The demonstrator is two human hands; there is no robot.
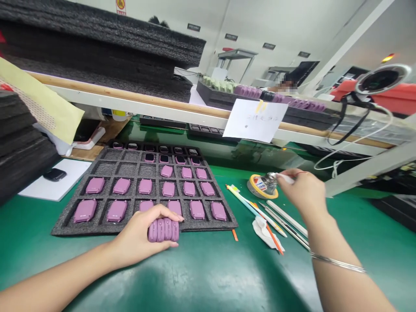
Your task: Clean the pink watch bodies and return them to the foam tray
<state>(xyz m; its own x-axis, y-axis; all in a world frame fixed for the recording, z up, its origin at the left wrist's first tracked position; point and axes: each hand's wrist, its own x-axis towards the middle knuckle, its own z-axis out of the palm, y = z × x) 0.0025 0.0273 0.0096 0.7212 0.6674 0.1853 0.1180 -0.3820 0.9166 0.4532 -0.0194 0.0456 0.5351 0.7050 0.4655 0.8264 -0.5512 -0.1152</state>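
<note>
A: Which way do the purple watch cases (163, 230) in your left hand (139, 236) point?

B: You have four side by side, the row running left to right at the lower centre of the frame. Each stands on edge, its long axis roughly up and down in the picture, a narrow side facing the camera.

A: And where are they relative to your hands?

B: Your left hand clasps the row from its left end, fingertips above and below, at the front edge of the black foam tray (126, 170). Your right hand (302, 193), right of centre, is well apart from them.

A: What is that one doing?

B: You're pinching a white wad (286, 178) beside a metal fitting (271, 177); I can't tell whether they touch. Below, pens and thin tools (245, 205) lie slanted on the green counter (201, 277), near a crumpled wipe (262, 233).
</note>
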